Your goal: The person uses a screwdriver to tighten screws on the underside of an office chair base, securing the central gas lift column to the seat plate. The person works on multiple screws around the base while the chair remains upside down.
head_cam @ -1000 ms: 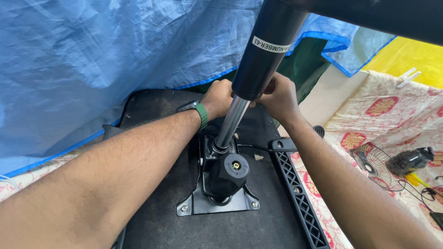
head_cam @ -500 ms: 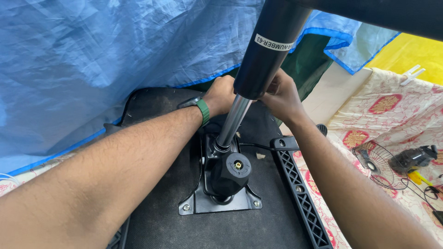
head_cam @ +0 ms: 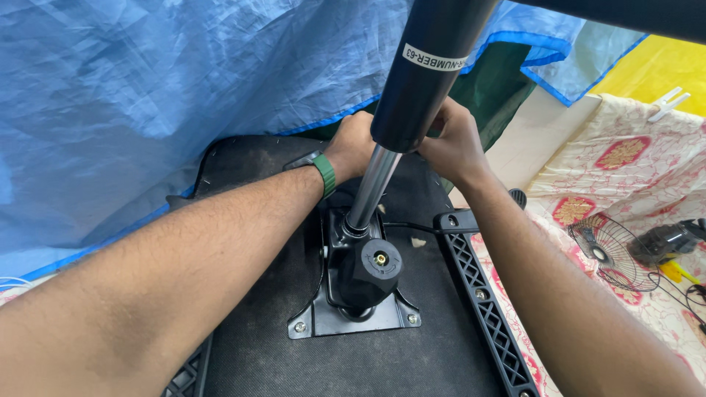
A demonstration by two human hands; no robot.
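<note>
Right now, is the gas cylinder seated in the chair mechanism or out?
Seated: the gas cylinder has its chrome rod entering the mechanism.

Small white rectangular label (head_cam: 434, 57) with dark print, wrapped around the black cylinder (head_cam: 430, 73), upper centre

Black gas-lift cylinder (head_cam: 430, 70) (chrome rod below), tilted, seated in the upturned seat's metal mechanism (head_cam: 357, 294).

A makeshift home repair spot is showing here: a blue tarp (head_cam: 147, 95) is hanging behind the upturned chair seat (head_cam: 294, 353), a patterned bedsheet (head_cam: 625, 184) and dismantled fan (head_cam: 625, 250) lying right of it.
</note>
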